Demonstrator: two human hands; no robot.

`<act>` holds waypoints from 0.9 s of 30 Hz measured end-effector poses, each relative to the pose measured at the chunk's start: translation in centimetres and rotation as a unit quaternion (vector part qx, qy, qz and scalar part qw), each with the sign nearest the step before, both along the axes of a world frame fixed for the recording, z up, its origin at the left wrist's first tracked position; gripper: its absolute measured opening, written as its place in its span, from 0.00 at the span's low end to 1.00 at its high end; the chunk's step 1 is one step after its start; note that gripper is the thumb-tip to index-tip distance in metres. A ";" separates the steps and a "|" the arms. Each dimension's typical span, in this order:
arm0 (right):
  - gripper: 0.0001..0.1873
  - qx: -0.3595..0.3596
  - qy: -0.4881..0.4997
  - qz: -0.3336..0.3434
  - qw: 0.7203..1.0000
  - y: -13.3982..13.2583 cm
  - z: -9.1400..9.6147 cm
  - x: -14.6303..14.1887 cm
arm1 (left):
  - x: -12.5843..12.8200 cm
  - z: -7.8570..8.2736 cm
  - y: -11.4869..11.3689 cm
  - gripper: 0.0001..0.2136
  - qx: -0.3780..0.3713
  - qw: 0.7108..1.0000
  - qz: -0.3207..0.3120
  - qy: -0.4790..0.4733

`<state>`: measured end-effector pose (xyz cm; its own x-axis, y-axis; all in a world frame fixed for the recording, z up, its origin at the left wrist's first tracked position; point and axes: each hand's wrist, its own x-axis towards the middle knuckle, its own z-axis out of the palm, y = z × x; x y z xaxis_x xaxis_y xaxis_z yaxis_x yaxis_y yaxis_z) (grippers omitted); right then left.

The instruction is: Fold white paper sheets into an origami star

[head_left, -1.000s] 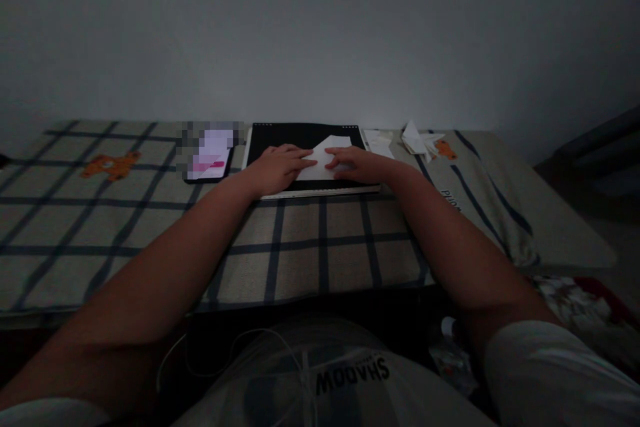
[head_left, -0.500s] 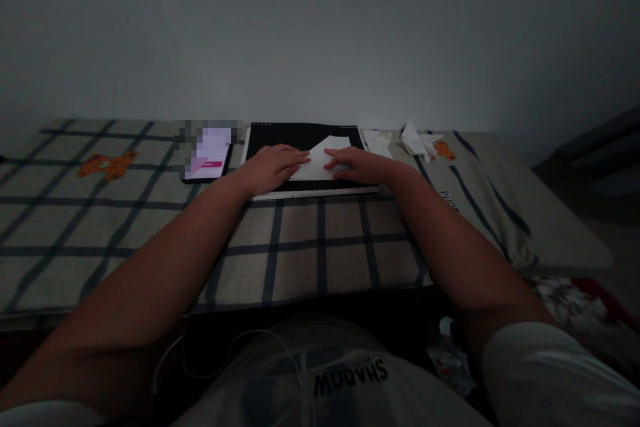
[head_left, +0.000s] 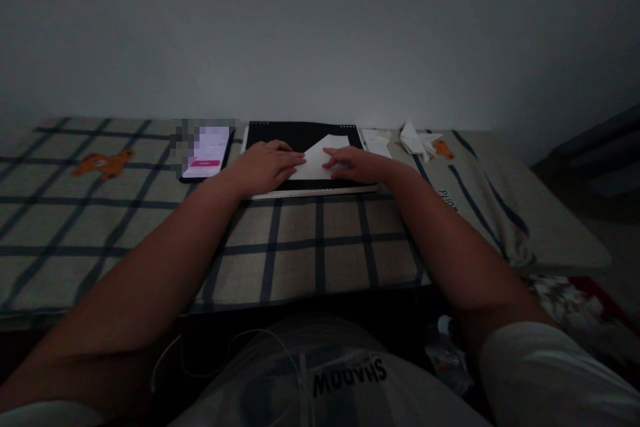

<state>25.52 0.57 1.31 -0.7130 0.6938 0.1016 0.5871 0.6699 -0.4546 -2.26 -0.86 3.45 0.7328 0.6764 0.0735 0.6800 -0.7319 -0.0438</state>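
A folded white sheet of paper (head_left: 323, 155) lies on a black board (head_left: 300, 137) at the far side of a checked bed cover. My left hand (head_left: 264, 165) rests flat on the paper's left part, fingers stretched out to the right. Pressing the right part is my right hand (head_left: 356, 164), whose fingers point left and lie flat. The fingertips of both hands nearly meet over the middle of the sheet. Neither hand grips anything.
A lit phone (head_left: 206, 151) lies left of the board. Loose folded paper pieces (head_left: 417, 140) sit to its right, near the wall. The checked bed cover (head_left: 320, 240) spreads between me and the board. A thin white cable (head_left: 230, 353) hangs at my lap.
Both hands have slid slightly left along the paper and stay pressed on it. The view has shifted a little, nothing else moved.
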 end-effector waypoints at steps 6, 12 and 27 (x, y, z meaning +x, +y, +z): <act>0.17 0.000 0.008 0.000 1.000 0.3 -0.5 0.1 | 0.0 0.4 -0.8 0.21 0.040 0.999 0.003 0.032; 0.17 0.005 0.002 -0.011 1.000 0.1 -0.4 0.1 | 0.2 1.4 -1.5 0.21 0.046 0.996 0.035 0.064; 0.17 -0.004 0.006 -0.012 1.000 -0.3 0.0 0.0 | 2.7 1.7 -4.0 0.22 0.009 0.983 0.144 0.113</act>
<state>25.50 0.23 1.33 -0.6942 0.7121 0.1047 0.5976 0.6514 -0.4676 0.44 -4.85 5.15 0.5111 0.8578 -0.0542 0.8299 -0.5089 -0.2286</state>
